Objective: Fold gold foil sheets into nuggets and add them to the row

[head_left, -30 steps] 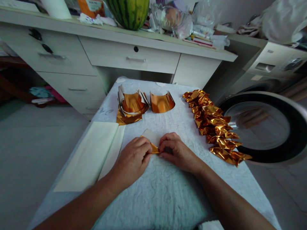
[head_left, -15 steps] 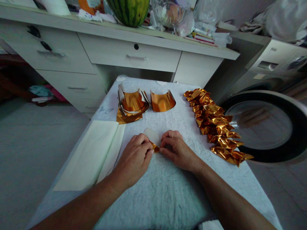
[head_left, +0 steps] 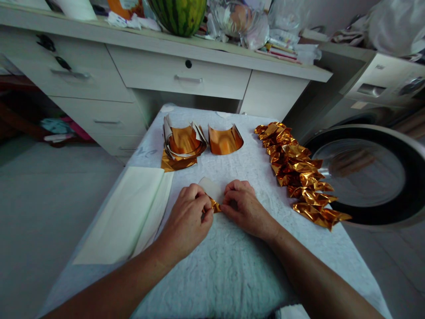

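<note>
Between my hands lies a sheet of gold foil paper, partly folded, its pale back showing beyond the fold. My left hand pinches its left side, fingers closed and bent. On the right side, my right hand grips the foil edge between thumb and fingertips. Much of the sheet is hidden by my fingers. Ahead sits a stack of curled gold foil sheets, with a single curled foil sheet to its right. A row of folded gold foil pieces runs along the table's right side.
White paper sheets lie at the left of the cloth-covered table. Behind stands a white drawer cabinet with a watermelon on top. An open washing machine door is close to the table's right edge.
My fingers have shifted slightly at the foil, and a little more crumpled gold shows between them. The stacks and the folded row stay where they were.
</note>
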A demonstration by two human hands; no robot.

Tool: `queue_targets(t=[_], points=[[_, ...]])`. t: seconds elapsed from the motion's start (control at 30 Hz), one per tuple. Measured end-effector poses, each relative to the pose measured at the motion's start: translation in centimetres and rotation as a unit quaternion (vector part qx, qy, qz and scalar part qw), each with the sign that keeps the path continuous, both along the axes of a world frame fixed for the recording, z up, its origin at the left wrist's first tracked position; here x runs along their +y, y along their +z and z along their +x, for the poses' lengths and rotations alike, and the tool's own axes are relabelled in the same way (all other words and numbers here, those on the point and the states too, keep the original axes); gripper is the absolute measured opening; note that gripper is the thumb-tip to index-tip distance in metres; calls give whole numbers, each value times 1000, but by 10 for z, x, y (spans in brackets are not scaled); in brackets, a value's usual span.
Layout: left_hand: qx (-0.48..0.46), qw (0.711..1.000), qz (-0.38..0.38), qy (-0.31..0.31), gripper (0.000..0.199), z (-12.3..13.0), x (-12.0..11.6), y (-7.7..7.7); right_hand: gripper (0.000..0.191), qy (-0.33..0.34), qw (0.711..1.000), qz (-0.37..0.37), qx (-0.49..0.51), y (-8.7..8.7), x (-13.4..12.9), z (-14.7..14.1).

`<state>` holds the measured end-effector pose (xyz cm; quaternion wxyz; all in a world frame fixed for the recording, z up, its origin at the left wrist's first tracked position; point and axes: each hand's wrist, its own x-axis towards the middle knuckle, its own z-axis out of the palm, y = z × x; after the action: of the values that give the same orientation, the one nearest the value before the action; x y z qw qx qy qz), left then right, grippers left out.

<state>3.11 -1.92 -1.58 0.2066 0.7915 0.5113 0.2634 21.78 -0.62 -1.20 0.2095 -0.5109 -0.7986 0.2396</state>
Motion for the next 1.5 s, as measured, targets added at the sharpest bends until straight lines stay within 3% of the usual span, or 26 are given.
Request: queue_targets(t=[1.07, 1.3, 1.5], points=[[84, 996, 21, -12, 12, 1, -2, -1, 15, -22, 1000, -10, -4, 2, 0, -5], [40, 999, 18, -2, 11, -2, -1, -4, 15, -23, 1000, -15, -12, 4, -1, -7], [-1, 999, -9, -32, 25, -6, 2, -3, 10, -34, 999, 4, -26, 0, -4, -5]])
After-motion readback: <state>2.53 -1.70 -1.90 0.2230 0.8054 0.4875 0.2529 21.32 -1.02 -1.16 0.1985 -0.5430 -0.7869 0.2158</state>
